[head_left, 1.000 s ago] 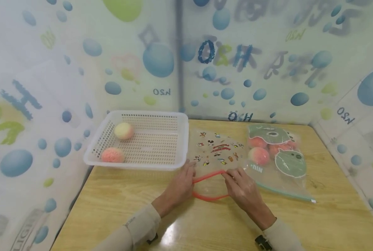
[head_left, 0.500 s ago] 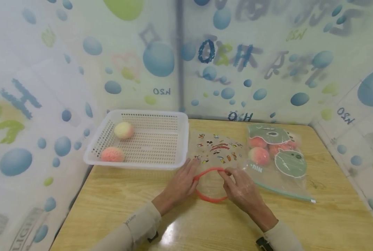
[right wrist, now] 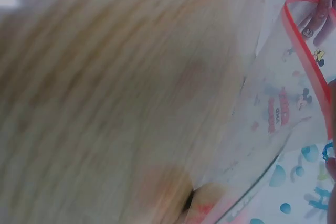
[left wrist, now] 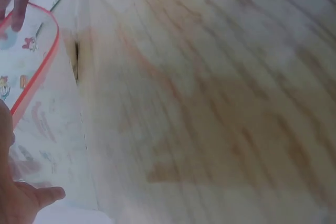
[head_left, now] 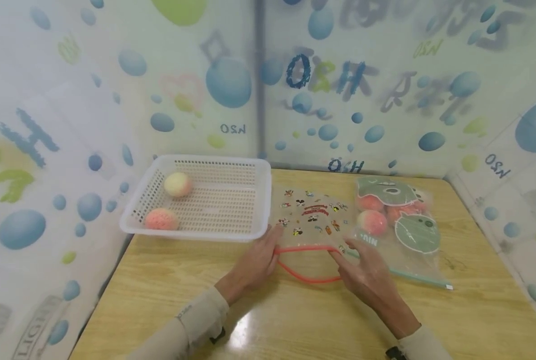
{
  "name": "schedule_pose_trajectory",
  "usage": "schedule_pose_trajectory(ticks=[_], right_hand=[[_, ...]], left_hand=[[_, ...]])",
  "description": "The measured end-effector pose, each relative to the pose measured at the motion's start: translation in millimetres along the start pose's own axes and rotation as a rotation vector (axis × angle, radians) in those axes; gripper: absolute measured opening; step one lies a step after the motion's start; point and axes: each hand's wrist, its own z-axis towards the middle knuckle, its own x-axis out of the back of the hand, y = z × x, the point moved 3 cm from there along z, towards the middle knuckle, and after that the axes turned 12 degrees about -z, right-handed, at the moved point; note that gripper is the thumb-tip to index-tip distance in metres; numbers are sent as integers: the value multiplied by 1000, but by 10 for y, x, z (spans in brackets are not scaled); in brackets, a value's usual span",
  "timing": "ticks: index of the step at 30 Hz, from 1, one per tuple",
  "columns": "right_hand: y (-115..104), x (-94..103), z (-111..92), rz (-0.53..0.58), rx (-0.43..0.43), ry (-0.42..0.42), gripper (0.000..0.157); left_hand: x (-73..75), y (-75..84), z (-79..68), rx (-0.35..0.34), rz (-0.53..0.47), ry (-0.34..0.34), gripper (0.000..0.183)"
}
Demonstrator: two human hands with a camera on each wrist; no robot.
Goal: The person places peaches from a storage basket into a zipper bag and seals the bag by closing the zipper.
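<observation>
A clear zip bag (head_left: 313, 220) with small cartoon prints and a red zip edge (head_left: 310, 280) lies on the table, its mouth spread toward me. My left hand (head_left: 253, 262) holds the bag at the left end of the red edge; in the left wrist view its thumb (left wrist: 50, 195) sticks out beside the plastic. At the mouth's right end, my right hand (head_left: 369, 272) grips the red edge near the thumb. Some fingers of both hands are hidden by the bag and the hands themselves. Nothing shows inside the cartoon bag.
To the left stands a white perforated basket (head_left: 213, 235) holding a pale peach (head_left: 178, 184) and a pink peach (head_left: 161, 219). A second zip bag (head_left: 412, 260), with green prints and several peaches (head_left: 372, 222) inside, lies at the right. Patterned curtains (head_left: 195, 110) surround the wooden table (head_left: 295, 325).
My right hand has shifted right and stretched the bag's mouth wider; the upper red edge is now straighter. The left hand stays near the same spot. Basket and peaches have not moved.
</observation>
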Motion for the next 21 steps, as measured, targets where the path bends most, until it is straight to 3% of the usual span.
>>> schedule_pose_trajectory(ticks=[3, 9, 14, 21], right_hand=[[-11, 69, -60, -113, 132, 82, 32], [-55, 177, -64, -148, 106, 186, 30], [-85, 136, -43, -156, 96, 156, 28], [-107, 52, 4, -167, 47, 116, 36]], left_hand=[[14, -24, -14, 2, 17, -1, 60], [9, -63, -63, -41, 91, 1, 57], [-19, -59, -74, -102, 144, -1, 55], [0, 27, -36, -127, 85, -4, 58]])
